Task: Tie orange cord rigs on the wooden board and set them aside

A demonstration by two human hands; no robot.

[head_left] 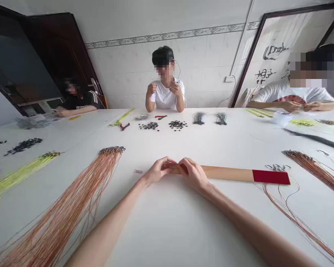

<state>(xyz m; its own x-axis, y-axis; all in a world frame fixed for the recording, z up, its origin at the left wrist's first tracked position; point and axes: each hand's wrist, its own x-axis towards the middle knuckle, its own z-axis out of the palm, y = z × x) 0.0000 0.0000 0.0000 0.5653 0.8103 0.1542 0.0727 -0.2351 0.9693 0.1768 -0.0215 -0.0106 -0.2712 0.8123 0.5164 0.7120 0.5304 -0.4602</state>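
A long, flat wooden strip [225, 172] with fine lines along it and a red end panel [271, 177] lies crosswise on the white table. My left hand [158, 170] is closed at the strip's left end, thumb and fingers pinched on it. Right beside it, my right hand [194, 173] grips the same end from above, its fingers bent and touching those of the left. Whether anything small sits between my fingertips is hidden. Several metal clasps [277, 168] rest behind the red end, and thin cords [289, 209] trail from under it toward the front right.
Bundles of orange-brown cords with metal ends lie at left [80, 185] and right [317, 168]; yellow cords [22, 174] are farther left. Across the table are piles of black parts [150, 126], red-handled pliers [124, 127] and dark wire bundles [198, 118]. Three people sit around the far side.
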